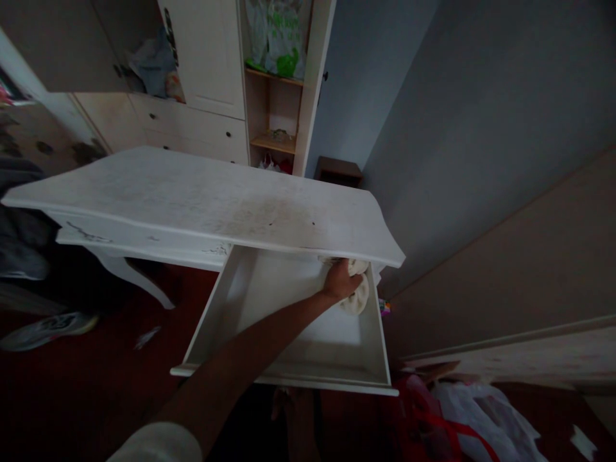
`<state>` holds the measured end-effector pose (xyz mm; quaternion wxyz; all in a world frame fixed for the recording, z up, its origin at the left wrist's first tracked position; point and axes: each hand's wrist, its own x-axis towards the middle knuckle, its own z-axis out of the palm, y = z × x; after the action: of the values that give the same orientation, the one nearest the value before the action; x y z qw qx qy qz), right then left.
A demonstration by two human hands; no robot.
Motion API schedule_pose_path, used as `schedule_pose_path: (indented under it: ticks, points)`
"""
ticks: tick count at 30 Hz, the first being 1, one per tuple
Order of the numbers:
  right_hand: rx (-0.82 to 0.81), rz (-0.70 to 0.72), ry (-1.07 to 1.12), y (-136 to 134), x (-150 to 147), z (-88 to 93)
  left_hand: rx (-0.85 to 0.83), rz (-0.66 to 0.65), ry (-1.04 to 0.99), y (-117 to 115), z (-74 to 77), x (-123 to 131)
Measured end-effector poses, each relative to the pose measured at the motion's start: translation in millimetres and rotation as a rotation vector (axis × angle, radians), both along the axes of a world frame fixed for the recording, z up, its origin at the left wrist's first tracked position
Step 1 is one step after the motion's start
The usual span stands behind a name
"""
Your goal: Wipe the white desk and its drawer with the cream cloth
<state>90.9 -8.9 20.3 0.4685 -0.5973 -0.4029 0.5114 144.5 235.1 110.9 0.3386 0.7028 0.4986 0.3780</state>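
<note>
My left hand (342, 282) reaches far into the open drawer (289, 372), at its right back corner. Its fingers are closed round a cream-coloured cloth (357, 298), which lies bunched against the drawer's right side. Part of the cloth goes back under the tabletop, out of sight. Below the drawer's front edge is my right hand (287, 401), in deep shadow. Its fingers are too dark to make out, so whether it grips the drawer front is unclear. The drawer is pulled well out of a white table (192, 186) with a stained, scuffed top.
Behind the table stands a white cupboard (206, 58) with shelves holding plastic bags (279, 38). A grey wall (481, 128) rises on the right. On the floor are a red bag (418, 410), a white plastic bag (486, 417) and, at left, a shoe (51, 328).
</note>
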Motion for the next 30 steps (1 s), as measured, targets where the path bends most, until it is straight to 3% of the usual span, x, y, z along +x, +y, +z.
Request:
schedule_pose_path:
  ticks: [6, 11, 14, 21, 23, 26, 30]
  points:
    - [-0.034, 0.000, -0.010, -2, 1, -0.3, 0.079, -0.194, 0.331, -6, 11.0, -17]
    - [-0.045, -0.031, -0.035, -5, 3, 1.2, 0.388, -0.322, 0.632, -36, 7.8, -37]
    - [-0.051, -0.055, -0.050, -7, 4, 1.9, 0.500, -0.287, 0.815, -46, 5.6, -57]
    - [-0.041, -0.080, -0.061, -7, 3, 3.9, 0.352, 0.000, 1.024, -25, 26.7, -144]
    - [-0.029, -0.082, -0.057, -7, 3, 4.7, 0.322, -0.002, 1.032, -18, 33.7, -174]
    - [-0.015, -0.089, -0.050, -5, 2, 5.6, 0.322, -0.106, 1.034, -13, 40.6, -206]
    - [-0.009, -0.104, -0.045, -5, 3, 6.1, 0.275, -0.146, 1.077, -16, 48.9, -220]
